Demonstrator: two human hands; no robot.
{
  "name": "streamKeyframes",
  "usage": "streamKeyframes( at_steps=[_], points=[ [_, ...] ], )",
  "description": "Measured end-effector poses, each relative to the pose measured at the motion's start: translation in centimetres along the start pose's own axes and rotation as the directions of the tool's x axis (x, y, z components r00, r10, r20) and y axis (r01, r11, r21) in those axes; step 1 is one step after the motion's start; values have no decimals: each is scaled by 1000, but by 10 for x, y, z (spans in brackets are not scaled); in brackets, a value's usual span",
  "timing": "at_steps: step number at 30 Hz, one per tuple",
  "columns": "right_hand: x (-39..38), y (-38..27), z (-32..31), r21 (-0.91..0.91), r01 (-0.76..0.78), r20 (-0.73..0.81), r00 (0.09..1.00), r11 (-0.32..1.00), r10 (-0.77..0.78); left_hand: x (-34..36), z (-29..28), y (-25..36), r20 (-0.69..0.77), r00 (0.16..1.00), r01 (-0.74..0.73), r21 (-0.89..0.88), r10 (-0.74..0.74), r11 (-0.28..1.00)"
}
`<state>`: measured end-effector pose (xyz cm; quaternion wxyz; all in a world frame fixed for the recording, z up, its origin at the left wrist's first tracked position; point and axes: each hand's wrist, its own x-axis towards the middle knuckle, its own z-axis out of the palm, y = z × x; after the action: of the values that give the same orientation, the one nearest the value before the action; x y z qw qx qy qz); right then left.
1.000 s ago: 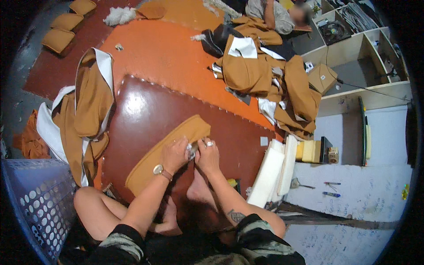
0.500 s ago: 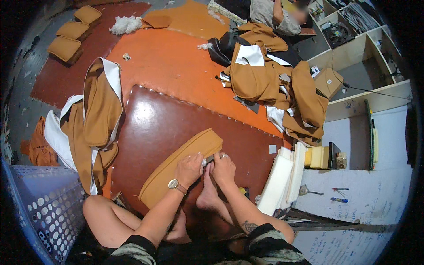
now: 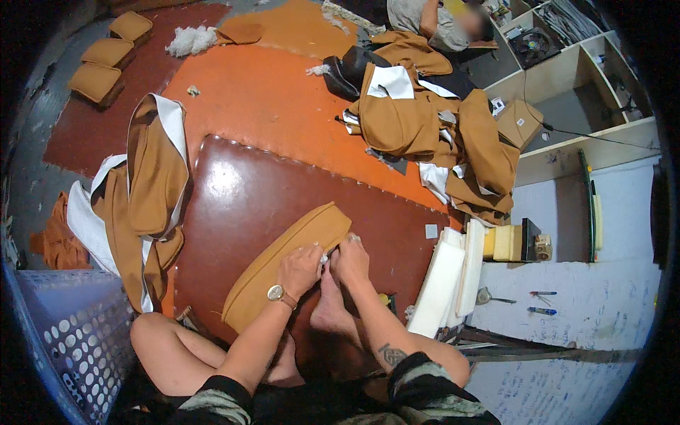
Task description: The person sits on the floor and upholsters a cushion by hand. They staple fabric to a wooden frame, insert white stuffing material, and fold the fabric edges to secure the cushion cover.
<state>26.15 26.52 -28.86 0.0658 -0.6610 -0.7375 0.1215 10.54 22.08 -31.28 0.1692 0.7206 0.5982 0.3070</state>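
A long tan padded cushion (image 3: pixel 273 258) with a seamed edge lies slantwise before me on a glossy brown sheet. My left hand (image 3: pixel 301 268), below a wristwatch (image 3: pixel 276 292), has its fingers curled over the cushion's near edge. Close beside it, near the cushion's right end, my right hand (image 3: pixel 350 261) grips the same edge with bent fingers. A small tuft of white stuffing (image 3: pixel 324 258) pokes out between the two hands. My fingertips are partly hidden, and so is the cushion's near side. My bare foot (image 3: pixel 329 304) rests just below the hands.
Tan covers with white lining lie left (image 3: pixel 157 177) and in a pile far right (image 3: pixel 400 120). White foam pieces (image 3: pixel 446 276) stand right of me. A purple perforated basket (image 3: pixel 78 312) is at lower left. Small tan cushions (image 3: pixel 99 81) and white fluff (image 3: pixel 191 41) lie far left. A person (image 3: pixel 446 28) sits at the back.
The view has shifted slightly, moving the scene left. My right hand has turned a little and closed in over the cushion's edge, covering a dark strip that showed between the hands.
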Motion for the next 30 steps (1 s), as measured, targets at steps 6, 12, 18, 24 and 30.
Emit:
streamKeyframes(
  at_steps=[6, 12, 18, 24, 30],
  points=[
    [-16, 38, 39, 920, -369, 387, 807, -131, 447, -2, 8, 9, 62, 997, 58, -97, -52, 994],
    [19, 5, 46, 948, -311, 171, 683, 71, 710, 1, 3, -2, 19, 999, 52, -134, -50, 990],
    [-19, -17, 47, 429, -24, -281, 946, 903, 159, 8, -1, -7, 96, 985, 152, -87, -143, 985],
    [-18, -29, 22, 42, -151, 42, 988, 988, 150, 13, -13, -13, 23, 996, 90, -137, -88, 986],
    [31, -24, -5, -188, -91, 274, 951, 978, 141, 16, -10, -16, 11, 994, 110, -138, -110, 984]
  ],
)
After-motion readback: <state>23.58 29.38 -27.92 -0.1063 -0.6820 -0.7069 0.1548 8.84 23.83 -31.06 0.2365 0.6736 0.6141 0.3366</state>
